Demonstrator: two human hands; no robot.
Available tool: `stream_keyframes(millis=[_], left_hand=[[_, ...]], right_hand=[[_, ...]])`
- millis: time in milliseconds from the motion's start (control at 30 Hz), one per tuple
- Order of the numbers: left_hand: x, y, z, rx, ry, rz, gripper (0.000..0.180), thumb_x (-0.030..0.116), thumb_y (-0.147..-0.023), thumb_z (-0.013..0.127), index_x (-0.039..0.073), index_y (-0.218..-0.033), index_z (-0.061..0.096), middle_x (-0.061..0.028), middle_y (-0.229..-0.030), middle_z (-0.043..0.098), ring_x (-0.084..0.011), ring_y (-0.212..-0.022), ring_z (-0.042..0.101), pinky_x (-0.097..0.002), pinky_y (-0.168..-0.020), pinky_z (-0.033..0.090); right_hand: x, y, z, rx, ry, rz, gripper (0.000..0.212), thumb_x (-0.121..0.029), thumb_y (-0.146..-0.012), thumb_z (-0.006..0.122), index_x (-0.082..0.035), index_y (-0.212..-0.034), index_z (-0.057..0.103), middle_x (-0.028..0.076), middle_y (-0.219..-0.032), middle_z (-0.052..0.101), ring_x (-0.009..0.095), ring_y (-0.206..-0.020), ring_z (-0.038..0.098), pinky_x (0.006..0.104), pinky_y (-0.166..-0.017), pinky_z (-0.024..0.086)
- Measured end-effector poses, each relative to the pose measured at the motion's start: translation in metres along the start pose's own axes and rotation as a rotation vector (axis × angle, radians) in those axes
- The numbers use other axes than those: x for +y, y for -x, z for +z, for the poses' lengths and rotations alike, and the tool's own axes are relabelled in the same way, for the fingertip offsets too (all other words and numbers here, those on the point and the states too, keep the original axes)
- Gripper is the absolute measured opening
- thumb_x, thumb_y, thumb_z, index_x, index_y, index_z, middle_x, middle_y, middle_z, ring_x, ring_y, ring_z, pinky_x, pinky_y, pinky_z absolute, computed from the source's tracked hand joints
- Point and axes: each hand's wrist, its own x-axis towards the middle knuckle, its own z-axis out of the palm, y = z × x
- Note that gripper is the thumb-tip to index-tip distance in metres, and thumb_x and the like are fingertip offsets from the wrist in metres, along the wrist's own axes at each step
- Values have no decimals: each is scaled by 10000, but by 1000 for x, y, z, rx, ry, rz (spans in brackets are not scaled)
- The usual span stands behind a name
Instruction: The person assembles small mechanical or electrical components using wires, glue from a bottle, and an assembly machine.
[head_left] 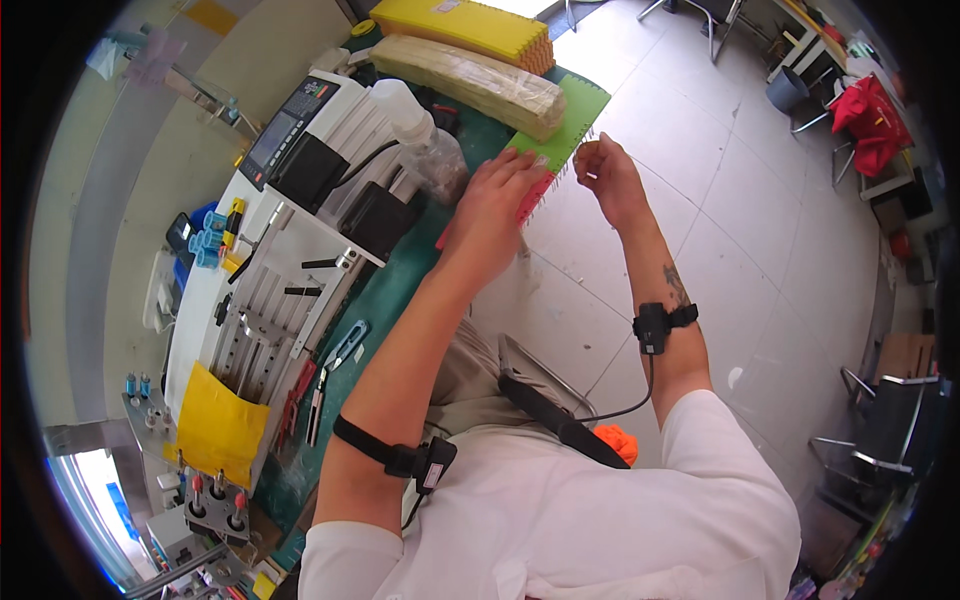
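Note:
My left hand [488,210] lies over a thin strip along the bench edge, its fingers stretched out toward a small pale spot at their tips. The strip has a green part [588,108] and a red part [535,200], with a row of short thin wire-like pieces sticking out along its outer side. Just beyond that side, over the floor, my right hand [612,182] is closed with thumb and fingers curled together; whatever is in them is too small to make out. A clear plastic bottle with a white top [435,160] stands left of my left hand.
A wrapped pale block [470,85] and a yellow stack with a toothed edge [465,30] lie at the far end. Along the left stands a bench machine with a control panel [285,130]. A blue-handled cutter [347,343] and red pliers [295,400] rest on the green mat [350,390].

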Motion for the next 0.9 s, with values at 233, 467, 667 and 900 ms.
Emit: stream_keyframes(millis=[233,467,667,900], left_hand=[[0,-1,-1,3,8,1,663,-172,-920,645,96,-1522,718,-154,-1622,670,-406,-1585,542,-501,-1316,456],[-6,1,2,15,15,-6,638,-148,-930,685,101,-1517,726,-154,-1620,674,-401,-1577,555,-500,-1309,469],[-3,1,-1,13,13,-22,622,-133,-943,701,104,-1518,726,-157,-1615,676,-403,-1579,553,-506,-1312,463],[-2,0,1,8,46,-18,629,-135,-941,702,104,-1522,724,-151,-1614,677,-398,-1585,547,-503,-1321,455]], right_hand=[[0,1,-4,-99,15,11,504,-552,-1166,541,-118,-997,734,26,-906,723,184,-900,644,372,-923,487],[6,19,17,-76,20,55,535,-568,-1169,530,-107,-1004,746,26,-936,725,180,-916,620,368,-906,469],[9,24,15,-157,-31,35,537,-568,-1182,503,-123,-993,738,23,-964,730,178,-957,613,368,-958,453],[15,24,13,-182,-76,-3,538,-566,-1170,529,-105,-1002,751,23,-962,723,179,-934,592,363,-908,438]])
